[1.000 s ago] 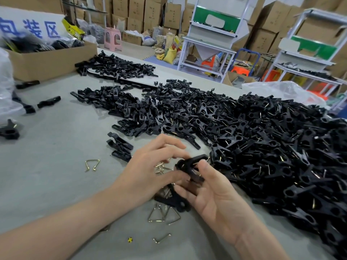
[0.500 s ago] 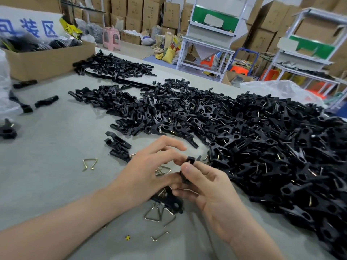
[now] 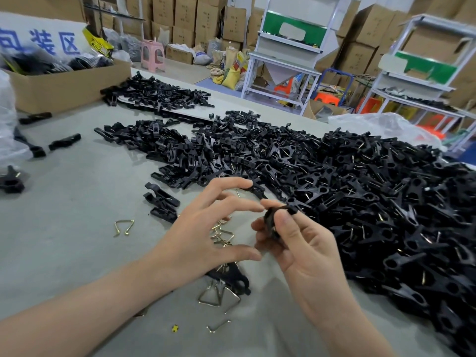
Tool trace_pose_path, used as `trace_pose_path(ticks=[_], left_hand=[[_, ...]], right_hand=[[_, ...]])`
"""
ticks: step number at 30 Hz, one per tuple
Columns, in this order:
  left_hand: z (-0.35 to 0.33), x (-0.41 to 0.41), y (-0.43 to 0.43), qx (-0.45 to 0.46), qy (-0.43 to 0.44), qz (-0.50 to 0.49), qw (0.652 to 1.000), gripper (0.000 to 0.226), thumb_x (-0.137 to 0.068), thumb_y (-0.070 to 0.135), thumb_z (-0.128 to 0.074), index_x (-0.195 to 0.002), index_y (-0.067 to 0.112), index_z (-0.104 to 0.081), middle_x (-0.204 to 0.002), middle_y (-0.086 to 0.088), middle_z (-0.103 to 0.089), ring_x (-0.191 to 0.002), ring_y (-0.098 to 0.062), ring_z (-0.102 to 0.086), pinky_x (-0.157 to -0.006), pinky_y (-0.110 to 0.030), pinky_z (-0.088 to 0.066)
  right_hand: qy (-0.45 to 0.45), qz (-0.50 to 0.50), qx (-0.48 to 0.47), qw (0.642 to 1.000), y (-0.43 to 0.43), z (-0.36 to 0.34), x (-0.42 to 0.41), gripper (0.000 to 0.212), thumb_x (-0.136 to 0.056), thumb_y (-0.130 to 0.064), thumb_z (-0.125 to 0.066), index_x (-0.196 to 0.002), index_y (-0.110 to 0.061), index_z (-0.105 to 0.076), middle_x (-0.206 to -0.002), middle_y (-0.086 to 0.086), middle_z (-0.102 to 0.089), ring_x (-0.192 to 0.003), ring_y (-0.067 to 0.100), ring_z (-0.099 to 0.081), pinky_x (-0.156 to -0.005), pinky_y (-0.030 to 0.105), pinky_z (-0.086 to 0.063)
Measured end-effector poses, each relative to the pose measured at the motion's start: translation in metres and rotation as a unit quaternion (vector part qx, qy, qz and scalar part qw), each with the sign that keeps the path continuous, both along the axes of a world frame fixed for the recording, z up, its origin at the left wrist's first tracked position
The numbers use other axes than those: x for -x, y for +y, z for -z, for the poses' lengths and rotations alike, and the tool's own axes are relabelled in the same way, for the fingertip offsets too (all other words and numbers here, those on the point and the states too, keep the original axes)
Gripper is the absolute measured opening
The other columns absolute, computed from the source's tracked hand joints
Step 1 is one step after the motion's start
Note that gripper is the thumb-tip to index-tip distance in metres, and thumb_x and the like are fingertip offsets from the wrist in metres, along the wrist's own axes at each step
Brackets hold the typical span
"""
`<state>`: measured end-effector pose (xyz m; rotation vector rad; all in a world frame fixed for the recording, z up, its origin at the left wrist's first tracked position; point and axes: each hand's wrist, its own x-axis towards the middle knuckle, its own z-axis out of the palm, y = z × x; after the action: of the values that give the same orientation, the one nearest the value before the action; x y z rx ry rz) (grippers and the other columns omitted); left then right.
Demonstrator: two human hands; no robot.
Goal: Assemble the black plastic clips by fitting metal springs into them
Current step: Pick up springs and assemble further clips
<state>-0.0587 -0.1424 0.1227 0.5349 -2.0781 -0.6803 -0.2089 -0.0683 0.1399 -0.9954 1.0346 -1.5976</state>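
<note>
The left hand [image 3: 206, 228] has let go of the clip [image 3: 269, 221] and hovers, fingers spread, over the springs [image 3: 222, 235] on the counter [image 3: 64, 228], while the right hand [image 3: 304, 251] alone pinches the clip above it, suggesting this fitting is done.

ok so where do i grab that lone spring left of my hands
Pinch the straight far bar of the spring from above with the free left hand. It lies flat and alone on the table, hooked ends toward you.

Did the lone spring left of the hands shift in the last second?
No. The lone spring keeps its place left of the three loose clip halves.
</note>
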Motion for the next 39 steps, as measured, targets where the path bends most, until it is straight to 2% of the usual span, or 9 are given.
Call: trace_pose_path(ticks=[8, 11, 14, 16, 19, 23, 28, 33, 39], left_hand=[[0.005, 0.001, 0.000, 0.003, -0.005, 0.002, 1.000, 0.052, -0.067, 0.047, -0.078, -0.114, 0.034, -0.061, -0.134, 0.014, -0.046, -0.115, -0.009, -0.052, -0.085, -0.018, -0.046], [0.006, 0.002, -0.001, -0.004, -0.008, 0.002, 1.000, 0.052, -0.071, 0.049, -0.073, -0.119, 0.036, -0.059, -0.129, 0.016, -0.050, -0.117, -0.008, -0.052, -0.084, -0.017, -0.046], [0.011, 0.002, -0.003, -0.007, -0.053, -0.017, 0.998, 0.042, -0.080, 0.053, -0.064, -0.118, 0.035, -0.060, -0.118, 0.020, -0.056, -0.110, -0.001, -0.053, -0.084, -0.016, -0.045], [0.015, 0.002, -0.005, -0.026, -0.093, -0.033, 0.995, 0.031, -0.083, 0.050, -0.060, -0.113, 0.041, -0.060, -0.110, 0.022, -0.057, -0.101, 0.003, -0.053, -0.084, -0.018, -0.045], [0.019, 0.002, -0.007, -0.028, -0.115, -0.037, 0.992, 0.024, -0.088, 0.031, -0.066, -0.106, 0.046, -0.060, -0.104, 0.024, -0.057, -0.088, -0.003, -0.058, -0.079, -0.016, -0.046], [0.020, 0.008, -0.013, -0.003, -0.125, -0.076, 0.989, 0.024, -0.089, 0.020, -0.064, -0.108, 0.033, -0.066, -0.106, 0.023, -0.059, -0.091, -0.002, -0.062, -0.084, -0.008, -0.042], [0.009, 0.034, -0.055, 0.024, -0.287, -0.174, 0.942, 0.035, -0.097, 0.035, -0.047, -0.127, 0.020, -0.057, -0.131, 0.004, -0.055, -0.123, -0.012, -0.046, -0.108, -0.027, -0.034], [-0.001, 0.058, -0.086, 0.070, -0.404, -0.267, 0.872, 0.042, -0.097, 0.042, -0.045, -0.117, 0.008, -0.061, -0.123, -0.008, -0.056, -0.111, -0.027, -0.053, -0.097, -0.039, -0.043], [-0.005, 0.059, -0.080, 0.040, -0.367, -0.226, 0.902, 0.013, -0.094, 0.013, -0.052, -0.099, 0.013, -0.064, -0.107, -0.004, -0.059, -0.101, -0.023, -0.056, -0.091, -0.036, -0.045]], right_hand=[[0.005, -0.004, 0.031, 1.000, 0.000, 0.002, 0.004, 0.054, -0.059, -0.049, -0.084, -0.096, -0.010, -0.074, -0.076, 0.014, -0.067, -0.066, 0.019, -0.059, -0.063, 0.027, -0.051], [0.069, 0.071, 0.006, 0.995, 0.000, 0.001, 0.005, 0.043, -0.059, -0.040, -0.076, -0.093, -0.015, -0.075, -0.080, 0.013, -0.070, -0.072, 0.021, -0.062, -0.071, 0.034, -0.053], [0.166, 0.167, 0.035, 0.971, 0.002, -0.011, 0.012, 0.044, -0.060, -0.033, -0.075, -0.104, -0.026, -0.070, -0.088, -0.001, -0.073, -0.073, 0.006, -0.066, -0.068, 0.020, -0.054], [0.257, 0.298, 0.058, 0.918, 0.005, -0.018, 0.029, 0.056, -0.071, -0.026, -0.074, -0.124, -0.034, -0.059, -0.113, -0.006, -0.068, -0.082, -0.004, -0.064, -0.073, 0.010, -0.050], [0.395, 0.442, -0.016, 0.805, 0.005, -0.021, 0.059, 0.095, -0.077, -0.017, -0.077, -0.149, -0.041, -0.019, -0.160, 0.010, -0.001, -0.137, -0.006, -0.020, -0.108, 0.006, -0.014], [0.569, 0.423, -0.073, 0.702, 0.000, 0.001, 0.053, 0.102, -0.075, -0.016, -0.078, -0.151, -0.033, -0.012, -0.156, 0.015, 0.023, -0.144, 0.030, 0.020, -0.114, 0.047, 0.009], [0.593, 0.412, -0.004, 0.691, -0.006, 0.017, 0.037, 0.081, -0.077, -0.014, -0.075, -0.146, -0.024, -0.035, -0.159, 0.012, 0.002, -0.146, 0.033, 0.009, -0.114, 0.057, 0.002], [0.557, 0.416, 0.005, 0.719, -0.006, 0.018, 0.040, 0.071, -0.078, -0.009, -0.072, -0.141, -0.020, -0.043, -0.159, 0.012, -0.007, -0.146, 0.032, 0.002, -0.115, 0.058, -0.003], [0.547, 0.403, 0.035, 0.733, -0.008, 0.021, 0.036, 0.062, -0.081, -0.006, -0.067, -0.138, -0.018, -0.048, -0.158, 0.011, -0.011, -0.146, 0.028, 0.000, -0.116, 0.056, -0.004]])
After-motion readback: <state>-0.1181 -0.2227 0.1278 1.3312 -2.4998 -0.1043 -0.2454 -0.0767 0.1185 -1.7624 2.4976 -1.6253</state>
